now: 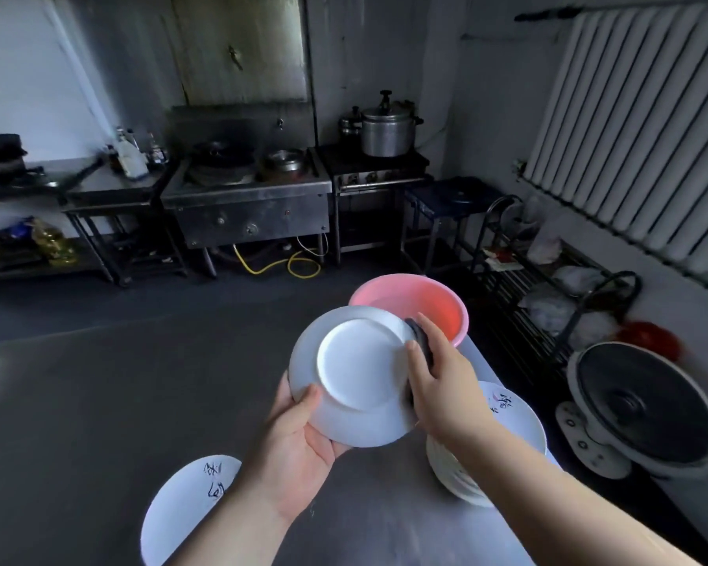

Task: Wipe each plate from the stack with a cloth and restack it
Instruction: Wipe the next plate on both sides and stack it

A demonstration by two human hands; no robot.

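Left hand is gripping the plate by its lower rim, underside up, above the tabletop; right hand is pinching the dark cloth vs the right rim. Best w/ plate steady, wiping round the edge. Pink basin behind: contents unclear. 1 stack waiting right, 1 plate lower left.

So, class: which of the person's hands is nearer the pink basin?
The right hand, holding a dark cloth, is just below the basin. The left hand is lower, across the plate.
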